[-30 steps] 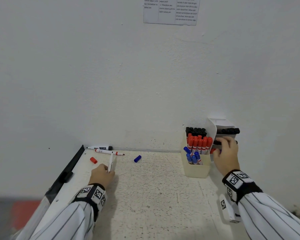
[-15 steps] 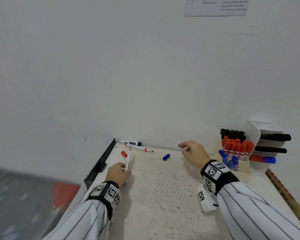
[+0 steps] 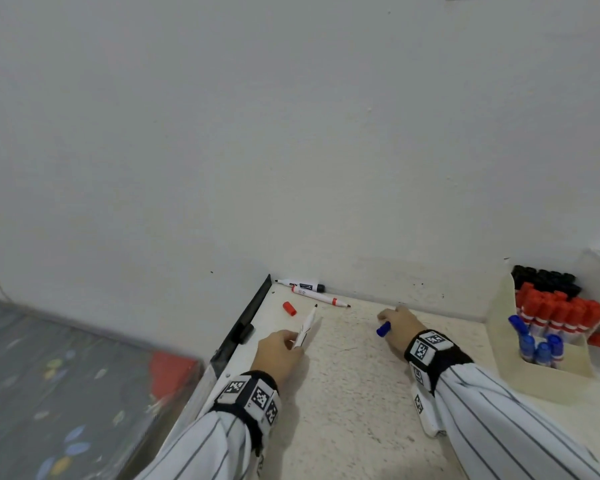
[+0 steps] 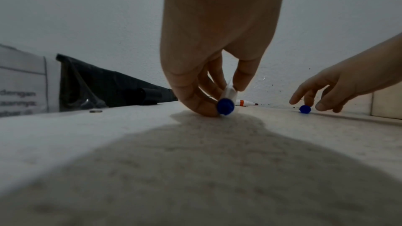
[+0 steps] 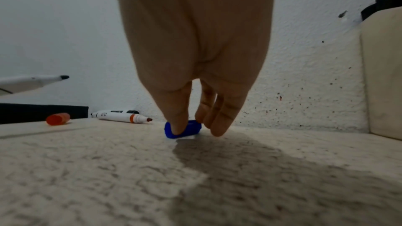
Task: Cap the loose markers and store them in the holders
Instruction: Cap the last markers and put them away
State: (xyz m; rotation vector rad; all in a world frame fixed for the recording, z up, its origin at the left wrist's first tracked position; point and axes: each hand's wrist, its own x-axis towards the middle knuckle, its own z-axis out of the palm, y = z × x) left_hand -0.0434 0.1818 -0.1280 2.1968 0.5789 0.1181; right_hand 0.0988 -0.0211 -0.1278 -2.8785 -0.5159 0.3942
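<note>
The blue cap (image 5: 182, 129) lies on the speckled tabletop (image 3: 343, 393) at the middle of the right wrist view and right of centre in the head view. The right hand (image 3: 397, 323) is on it: the thumb presses its near side and the fingers (image 5: 224, 118) come down at its far side, a narrow pinch around the cap, though the cap seems to rest on the table; whether it has left the surface I cannot tell.

Left of centre in the head view, the left hand (image 3: 279, 351) pinches an uncapped marker (image 3: 307, 329) between thumb and fingers. Its white barrel angles up and away with the dark tip pointing toward the wall. In the left wrist view the barrel's blue rear end (image 4: 225, 106) sits low, just at the tabletop by the thumb.

Beyond the held marker a red cap (image 3: 289, 308) lies loose on the table. Behind it, against the foot of the wall, two more markers lie side by side: a black marker (image 3: 300, 284) nearest the wall and a red marker (image 3: 321, 296) with its tip bare, pointing right.

At the right edge of the head view stands a cream holder (image 3: 506, 337) with black, red and blue capped markers upright in it, well apart from both hands. A dark strip (image 3: 248, 318) runs along the table's left edge. Both wrists wear bands with black-and-white square tags over striped sleeves (image 3: 506, 420).
</note>
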